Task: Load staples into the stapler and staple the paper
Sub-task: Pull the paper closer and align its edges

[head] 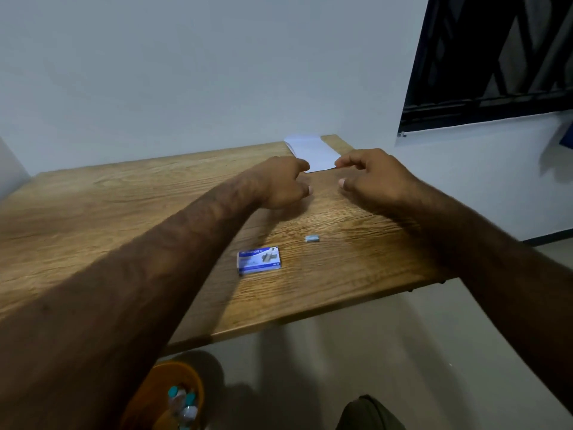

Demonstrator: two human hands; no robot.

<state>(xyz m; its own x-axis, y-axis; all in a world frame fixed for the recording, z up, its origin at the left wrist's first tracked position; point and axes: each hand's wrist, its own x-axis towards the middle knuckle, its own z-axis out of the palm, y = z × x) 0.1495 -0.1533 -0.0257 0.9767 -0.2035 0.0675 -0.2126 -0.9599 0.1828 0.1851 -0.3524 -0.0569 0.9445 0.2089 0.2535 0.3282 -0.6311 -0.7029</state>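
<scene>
Nearest the lens, two bare forearms reaching out over the counter (93, 193). Left hand (279, 184) and right hand (369, 178) level with each other, fingers loosely curled, each grip half open and pinching nothing; fingertips of both just short of the near edge of the paper (313, 153), touching or not, cannot tell. Paper lying straight ahead of both grips, long axis running away toward the wall (186, 72), neither hand clearly nearer. Behind the hands, toward the body: small strip of staples (312, 238), loose on the wood, and staple box (259, 260) just left of it. No stapler anywhere in view. Likely step: drawing the sheet closer.
</scene>
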